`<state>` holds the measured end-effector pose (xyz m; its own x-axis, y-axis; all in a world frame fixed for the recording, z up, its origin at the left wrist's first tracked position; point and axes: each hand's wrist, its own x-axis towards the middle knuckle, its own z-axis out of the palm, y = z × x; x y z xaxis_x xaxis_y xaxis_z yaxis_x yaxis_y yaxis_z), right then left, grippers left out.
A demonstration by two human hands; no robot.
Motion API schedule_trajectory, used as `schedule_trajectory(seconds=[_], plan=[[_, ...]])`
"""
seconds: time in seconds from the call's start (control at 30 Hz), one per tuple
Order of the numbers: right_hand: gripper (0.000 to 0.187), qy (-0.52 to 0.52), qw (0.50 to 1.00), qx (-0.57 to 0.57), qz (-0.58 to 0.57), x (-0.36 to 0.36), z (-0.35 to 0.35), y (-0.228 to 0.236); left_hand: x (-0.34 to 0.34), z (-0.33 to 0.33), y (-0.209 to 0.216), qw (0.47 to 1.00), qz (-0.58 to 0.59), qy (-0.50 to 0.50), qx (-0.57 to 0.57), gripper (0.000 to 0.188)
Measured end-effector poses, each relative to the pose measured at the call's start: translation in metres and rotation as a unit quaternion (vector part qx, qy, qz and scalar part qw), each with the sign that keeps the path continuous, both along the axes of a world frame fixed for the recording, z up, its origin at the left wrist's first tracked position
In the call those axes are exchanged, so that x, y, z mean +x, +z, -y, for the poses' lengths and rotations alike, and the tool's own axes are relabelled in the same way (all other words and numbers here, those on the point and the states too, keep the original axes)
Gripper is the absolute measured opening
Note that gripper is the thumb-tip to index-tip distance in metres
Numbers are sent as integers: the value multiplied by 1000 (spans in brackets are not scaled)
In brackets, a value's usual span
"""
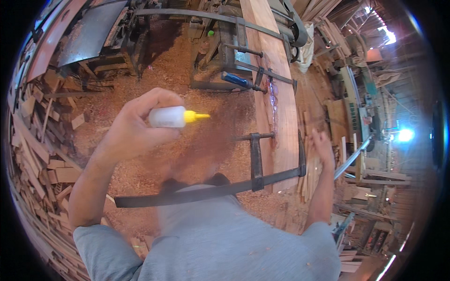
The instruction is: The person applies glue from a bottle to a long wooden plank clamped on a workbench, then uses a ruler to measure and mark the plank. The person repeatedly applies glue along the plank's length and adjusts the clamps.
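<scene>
My left hand (140, 114) is closed round a small white squeeze bottle (168, 117) with a yellow nozzle, held sideways and pointing right, clear of the board. To its right runs a long wooden board (286, 140) with a dark crack along its left part; a shiny wet-looking streak (273, 100) lies along this crack. Past the board's right edge is my right hand (322, 145), holding nothing I can see, its fingers apart and slightly blurred. Metal bar clamps grip the board: a near clamp (215, 188), a middle clamp with a blue handle (236, 80), and a far clamp (206, 15).
The near clamp's bar sticks out leftward in front of my body. Wood offcuts (40, 140) are piled at the left. A machine with a metal top (91, 35) stands far left. Sawdust and shavings (117, 93) cover the floor. More timber (337, 112) leans at the right.
</scene>
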<state>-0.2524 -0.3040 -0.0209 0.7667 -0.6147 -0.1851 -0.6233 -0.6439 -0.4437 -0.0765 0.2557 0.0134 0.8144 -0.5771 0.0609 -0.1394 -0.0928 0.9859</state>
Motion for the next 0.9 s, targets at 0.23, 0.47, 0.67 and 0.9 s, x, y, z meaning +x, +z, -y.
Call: schedule_trajectory(seconds=[0.23, 0.47, 0.67, 0.9], plan=[[61, -107, 983, -137, 49, -58, -133, -27, -2, -77, -76, 987, -96, 79, -106, 42], [65, -178, 967, -150, 105, -55, -129, -43, -32, -112, -135, 948, -134, 215, -190, 35], [64, -190, 960, -163, 121, -47, -152, -32, -52, -127, -145, 912, -209, 273, -223, 31], [64, -190, 959, -166, 132, -52, -142, -36, -47, -125, -129, 938, -160, 236, -198, 31]])
